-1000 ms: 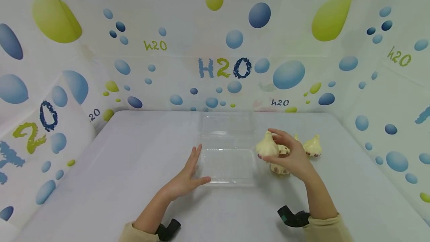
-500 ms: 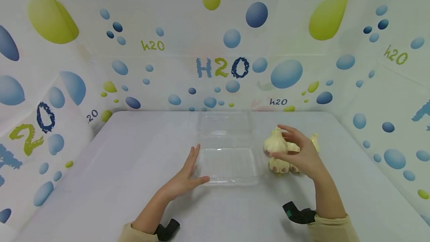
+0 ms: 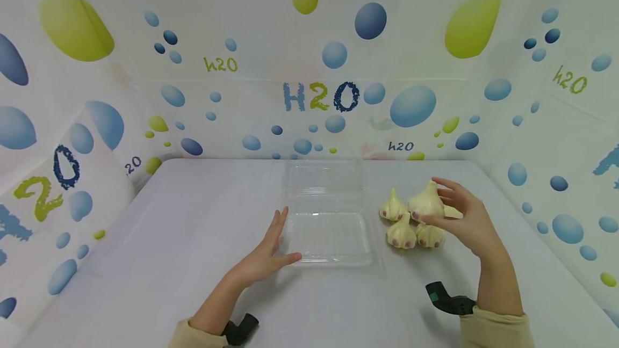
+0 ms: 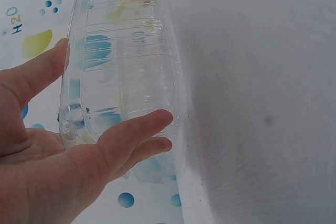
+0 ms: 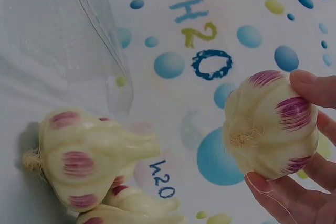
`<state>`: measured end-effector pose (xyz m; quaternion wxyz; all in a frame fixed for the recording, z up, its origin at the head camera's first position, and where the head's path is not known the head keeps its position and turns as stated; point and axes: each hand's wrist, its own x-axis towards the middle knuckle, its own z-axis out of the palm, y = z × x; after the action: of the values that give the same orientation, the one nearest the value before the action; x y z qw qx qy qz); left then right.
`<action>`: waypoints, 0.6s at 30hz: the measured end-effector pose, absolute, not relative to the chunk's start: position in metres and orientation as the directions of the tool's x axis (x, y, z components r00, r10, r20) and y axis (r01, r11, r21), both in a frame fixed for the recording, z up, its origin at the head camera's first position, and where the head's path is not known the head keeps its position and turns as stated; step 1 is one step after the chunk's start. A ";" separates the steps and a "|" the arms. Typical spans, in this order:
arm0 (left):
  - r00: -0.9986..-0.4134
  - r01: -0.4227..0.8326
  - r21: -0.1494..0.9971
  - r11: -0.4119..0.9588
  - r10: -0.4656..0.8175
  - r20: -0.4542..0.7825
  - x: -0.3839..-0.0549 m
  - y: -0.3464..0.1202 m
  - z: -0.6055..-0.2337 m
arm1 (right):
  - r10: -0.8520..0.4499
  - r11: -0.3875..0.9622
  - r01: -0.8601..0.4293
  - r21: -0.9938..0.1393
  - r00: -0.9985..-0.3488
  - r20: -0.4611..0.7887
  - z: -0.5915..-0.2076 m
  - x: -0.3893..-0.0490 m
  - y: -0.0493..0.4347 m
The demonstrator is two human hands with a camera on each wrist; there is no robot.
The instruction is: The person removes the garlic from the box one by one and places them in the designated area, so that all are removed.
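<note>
My right hand [image 3: 466, 219] pinches a garlic bulb [image 3: 425, 204] between thumb and fingers, its neck pointing up in the head view. In the right wrist view, the bulb [image 5: 273, 124] shows purple streaks and dry roots. Below and beside it sit several more garlic bulbs [image 3: 401, 235], one partly hidden behind the hand. A clear plastic clamshell container [image 3: 329, 238] stands in the middle with its lid [image 3: 324, 179] laid back. My left hand [image 3: 263, 256] rests against its left side, fingers straight and spread, thumb at the front corner.
White cloth covers the table [image 3: 169, 240]. A backdrop [image 3: 242, 26] printed with blue and green drops rises behind it and on both sides. Black wrist-worn devices [image 3: 450, 299] sit near both cuffs.
My right hand has carried the garlic bulb to the right, away from the container and over the other bulbs, uncovering those at the left of the group. My left hand has stayed put.
</note>
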<state>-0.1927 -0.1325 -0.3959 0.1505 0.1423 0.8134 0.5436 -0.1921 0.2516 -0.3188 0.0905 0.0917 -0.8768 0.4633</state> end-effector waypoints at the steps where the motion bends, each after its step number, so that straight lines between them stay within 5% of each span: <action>1: -0.914 0.068 0.927 0.369 0.395 -0.091 -0.193 -0.132 -0.396 | -0.070 0.562 -0.242 -0.791 -0.967 0.247 -0.319 -0.192 0.255; 18: -0.915 0.082 0.924 0.374 0.395 -0.078 -0.192 -0.133 -0.396 | 0.038 0.567 -0.107 -0.817 -0.987 0.156 -0.331 -0.192 0.294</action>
<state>-0.1925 -0.1325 -0.3962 0.1447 0.1462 0.8161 0.5400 -0.1917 0.2941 -0.3313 0.0783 0.0195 -0.8816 0.4651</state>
